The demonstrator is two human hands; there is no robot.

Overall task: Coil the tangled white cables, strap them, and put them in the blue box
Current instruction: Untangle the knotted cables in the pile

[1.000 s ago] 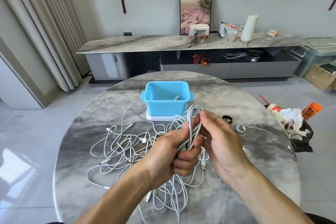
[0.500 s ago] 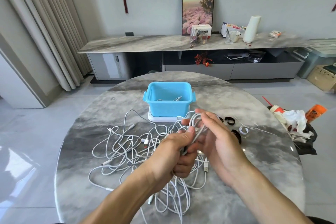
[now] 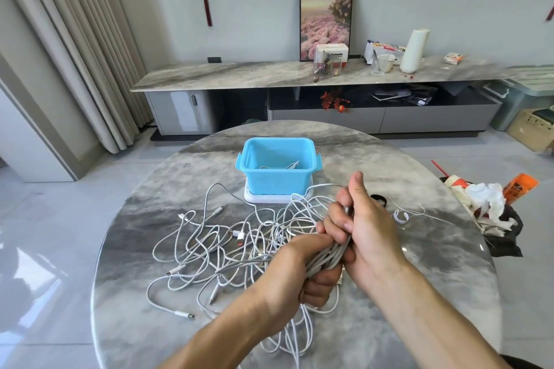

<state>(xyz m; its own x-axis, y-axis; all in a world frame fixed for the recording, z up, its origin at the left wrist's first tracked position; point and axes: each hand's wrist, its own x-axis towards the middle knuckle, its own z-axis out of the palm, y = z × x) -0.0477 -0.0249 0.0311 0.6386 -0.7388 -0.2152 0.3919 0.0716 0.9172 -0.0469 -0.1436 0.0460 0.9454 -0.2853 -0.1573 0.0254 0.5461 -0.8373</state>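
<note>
Pale curtains hang at the far left; the round marble table fills the middle of the view; on its left half a loose tangle of white cables sprawls, plug ends poking out around the edges; behind the tangle, toward the far side of the table, the blue box sits upright on a white lid, with a cable or two already lying inside it; just right of the tangle the left hand is curled tight around a gathered bundle of white cable, loops trailing from below the fist to the table; the right hand meets it from the other side, its fingers wrapped over the upper part of the same bundle and the thumb sticking upward; beyond the right hand a black strap and a white strap lie on the table; off the table's right edge sits a heap of rubbish on the floor
</note>
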